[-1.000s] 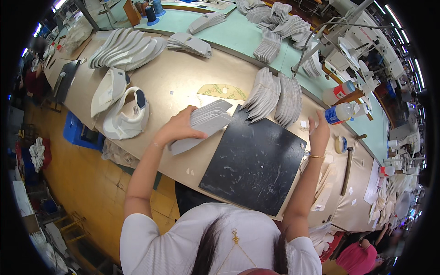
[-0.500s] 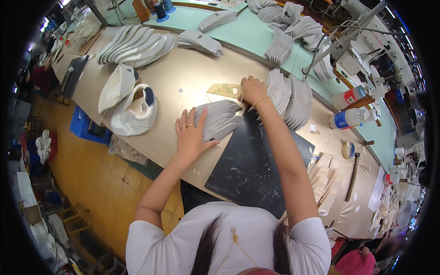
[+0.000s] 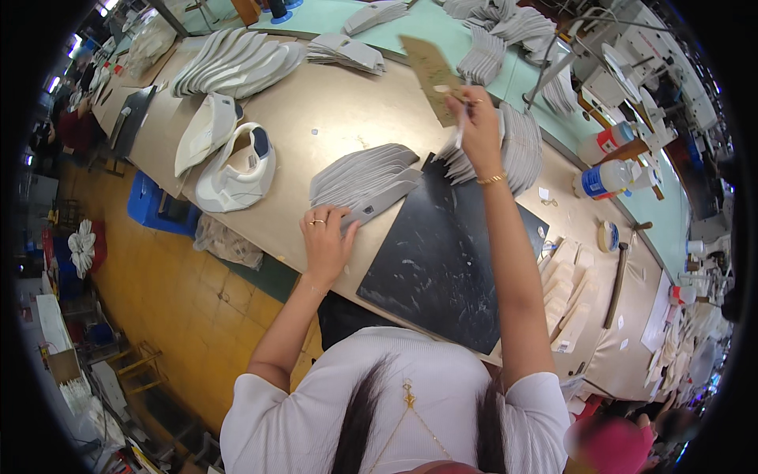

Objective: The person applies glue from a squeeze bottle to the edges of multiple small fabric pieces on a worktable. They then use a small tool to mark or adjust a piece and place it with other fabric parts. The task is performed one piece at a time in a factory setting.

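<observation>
My right hand (image 3: pixel 480 130) is raised over the far side of the table, its fingers closed on a tan flat template (image 3: pixel 429 69) that tilts up and away. Below that hand, bundled grey pieces (image 3: pixel 521 150) stand partly hidden. My left hand (image 3: pixel 324 249) rests at the near edge of a fanned stack of grey shoe pieces (image 3: pixel 355 178). Its fingers and thumb pinch the nearest grey piece (image 3: pixel 377 207), which bears a small dark mark. A black cutting board (image 3: pixel 430 268) lies between my arms, touching the stack's right side.
Two white shoe uppers (image 3: pixel 229 188) and a row of grey-white parts (image 3: pixel 229 67) lie left. Rightward are bottles (image 3: pixel 604 180), a tape roll (image 3: pixel 607 236), pale cut parts (image 3: pixel 564 288) and a long-handled tool (image 3: pixel 616 286). Sewing machines (image 3: pixel 632 71) stand beyond the pale green bench (image 3: pixel 537 107).
My right hand has lifted the tan template off the table and tipped it up. My left hand has slid from the stack's left side to its near edge.
</observation>
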Demonstrator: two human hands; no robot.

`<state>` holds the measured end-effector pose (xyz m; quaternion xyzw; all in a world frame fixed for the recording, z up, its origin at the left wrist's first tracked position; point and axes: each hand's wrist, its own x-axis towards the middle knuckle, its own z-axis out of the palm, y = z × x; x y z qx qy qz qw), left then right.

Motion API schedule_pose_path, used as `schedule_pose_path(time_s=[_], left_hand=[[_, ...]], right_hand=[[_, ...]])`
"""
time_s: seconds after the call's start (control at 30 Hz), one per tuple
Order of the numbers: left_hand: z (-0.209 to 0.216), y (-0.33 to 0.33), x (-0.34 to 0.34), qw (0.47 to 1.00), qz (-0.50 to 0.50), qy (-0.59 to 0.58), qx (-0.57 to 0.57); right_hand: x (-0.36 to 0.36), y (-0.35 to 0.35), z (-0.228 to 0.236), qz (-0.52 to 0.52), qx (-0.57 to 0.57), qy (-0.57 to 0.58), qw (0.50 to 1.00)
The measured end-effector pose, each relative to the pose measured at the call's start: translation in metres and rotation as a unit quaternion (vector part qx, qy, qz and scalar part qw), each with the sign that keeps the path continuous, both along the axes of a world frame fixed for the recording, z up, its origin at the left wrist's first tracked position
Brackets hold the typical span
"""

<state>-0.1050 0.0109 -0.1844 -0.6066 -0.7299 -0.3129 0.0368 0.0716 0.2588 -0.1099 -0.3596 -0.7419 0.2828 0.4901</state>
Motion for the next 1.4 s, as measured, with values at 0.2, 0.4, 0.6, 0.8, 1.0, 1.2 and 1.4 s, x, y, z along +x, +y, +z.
schedule_pose_path(time_s=[0.2,0.4,0.6,0.8,1.0,1.2,1.4], left_hand=[[0.015,-0.005,0.006,1.000,-0.017,-0.023,-0.005],[0.052,-0.009,0.018,0.907,-0.108,-0.388,-0.122],[0.062,0.007,0.069,0.773,-0.254,-0.500,-0.295],[0.017,0.002,0.096,0.954,-0.265,-0.124,-0.073],[0.032,-0.013,0.080,0.923,-0.314,-0.199,-0.099],[0.012,-0.002,0.081,0.901,-0.420,-0.037,-0.104],[0.013,0.004,0.082,0.893,-0.432,-0.047,-0.114]], right_hand=[[0.102,-0.089,0.010,-0.055,-0.047,0.027,0.997],[0.191,-0.176,0.018,-0.080,-0.119,-0.013,0.990],[0.206,-0.236,0.045,0.002,-0.225,-0.058,0.973],[0.174,-0.260,-0.010,-0.028,-0.265,-0.132,0.955],[0.143,-0.248,-0.035,-0.057,-0.258,-0.116,0.957],[0.134,-0.238,-0.048,-0.117,-0.084,-0.270,0.952],[0.144,-0.253,-0.051,-0.091,-0.094,-0.256,0.958]])
